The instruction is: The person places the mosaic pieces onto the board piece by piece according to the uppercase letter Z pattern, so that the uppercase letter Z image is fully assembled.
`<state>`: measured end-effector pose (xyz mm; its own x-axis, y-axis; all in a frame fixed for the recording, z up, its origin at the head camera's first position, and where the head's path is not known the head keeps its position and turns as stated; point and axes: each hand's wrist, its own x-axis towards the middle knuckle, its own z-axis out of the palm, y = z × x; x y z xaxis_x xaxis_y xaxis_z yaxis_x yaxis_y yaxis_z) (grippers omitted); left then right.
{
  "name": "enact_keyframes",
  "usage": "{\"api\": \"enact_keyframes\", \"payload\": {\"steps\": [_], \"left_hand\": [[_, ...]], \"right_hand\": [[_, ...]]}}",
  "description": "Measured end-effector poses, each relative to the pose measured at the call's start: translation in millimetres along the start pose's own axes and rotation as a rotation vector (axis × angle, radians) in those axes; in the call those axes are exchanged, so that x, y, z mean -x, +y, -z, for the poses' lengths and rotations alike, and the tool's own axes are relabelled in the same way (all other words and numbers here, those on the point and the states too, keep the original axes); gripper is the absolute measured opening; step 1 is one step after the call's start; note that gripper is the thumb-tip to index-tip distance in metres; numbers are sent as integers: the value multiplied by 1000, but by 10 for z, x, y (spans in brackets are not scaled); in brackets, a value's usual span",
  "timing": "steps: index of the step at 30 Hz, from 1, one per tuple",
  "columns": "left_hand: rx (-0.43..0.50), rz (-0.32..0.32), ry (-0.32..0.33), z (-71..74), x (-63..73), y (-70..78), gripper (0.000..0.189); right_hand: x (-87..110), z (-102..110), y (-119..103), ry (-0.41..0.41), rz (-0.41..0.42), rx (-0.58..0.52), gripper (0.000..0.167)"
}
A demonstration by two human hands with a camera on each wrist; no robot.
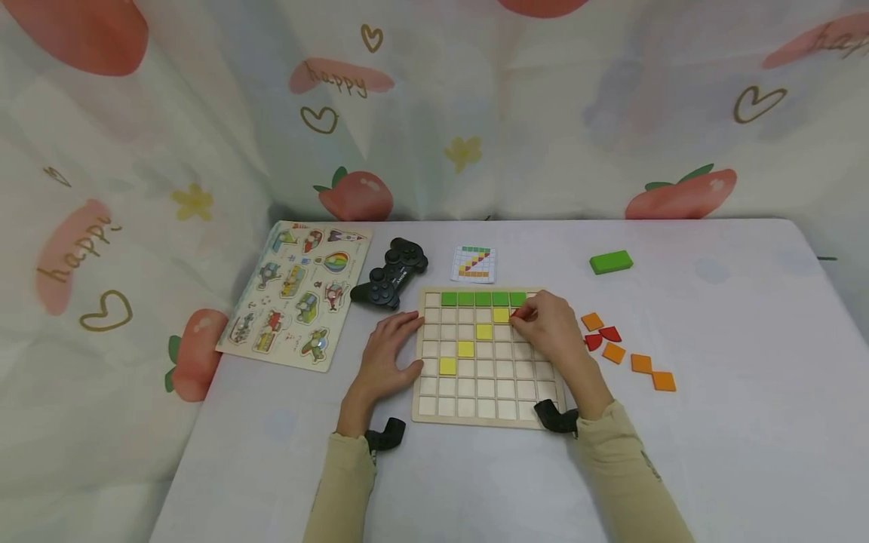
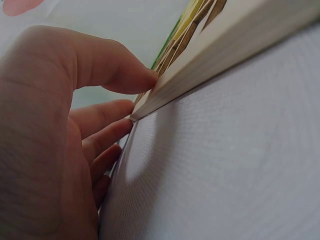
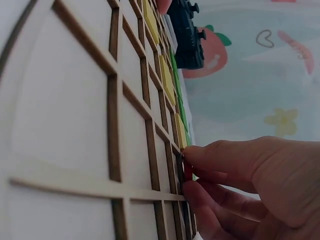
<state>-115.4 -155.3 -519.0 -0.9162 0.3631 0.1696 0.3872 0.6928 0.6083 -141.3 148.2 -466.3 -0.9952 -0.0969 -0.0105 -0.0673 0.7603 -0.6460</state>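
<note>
A square wooden grid board (image 1: 485, 388) lies in front of me. Green square tiles (image 1: 483, 299) fill part of its top row, and yellow square tiles (image 1: 483, 332) run diagonally down to the left. Between thumb and fingertips, my right hand (image 1: 551, 324) pinches a small red piece (image 3: 188, 171) at a cell just right of the uppermost yellow tile. The fingers partly hide that piece. My left hand (image 1: 387, 354) rests along the board's left edge, with thumb and fingertips touching its side and the fingers loosely bent.
Right of the board lie several orange square tiles (image 1: 641, 363) and two red pieces (image 1: 610, 333). A green block (image 1: 611, 262) sits farther back. Behind the board is a pattern card (image 1: 474, 264); a black game controller (image 1: 390, 273) and a picture puzzle board (image 1: 319, 309) are at left.
</note>
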Motion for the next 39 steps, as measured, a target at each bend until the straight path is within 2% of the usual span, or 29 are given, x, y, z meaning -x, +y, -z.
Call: {"api": "enact_keyframes", "payload": {"steps": [8, 16, 24, 34, 39], "left_hand": [[4, 1, 5, 6, 3, 36, 68], [6, 7, -3, 1, -8, 33, 68], [-2, 13, -5, -9, -3, 15, 68], [-3, 21, -11, 3, -10, 33, 69], [-2, 19, -7, 7, -3, 44, 68]], "right_hand": [[9, 6, 10, 33, -41, 77, 19], [1, -8, 0, 10, -108, 111, 21], [-5, -43, 9, 61, -105, 63, 22], [0, 83, 29, -20, -70, -42, 18], [-18, 68, 54, 1, -47, -58, 22]]}}
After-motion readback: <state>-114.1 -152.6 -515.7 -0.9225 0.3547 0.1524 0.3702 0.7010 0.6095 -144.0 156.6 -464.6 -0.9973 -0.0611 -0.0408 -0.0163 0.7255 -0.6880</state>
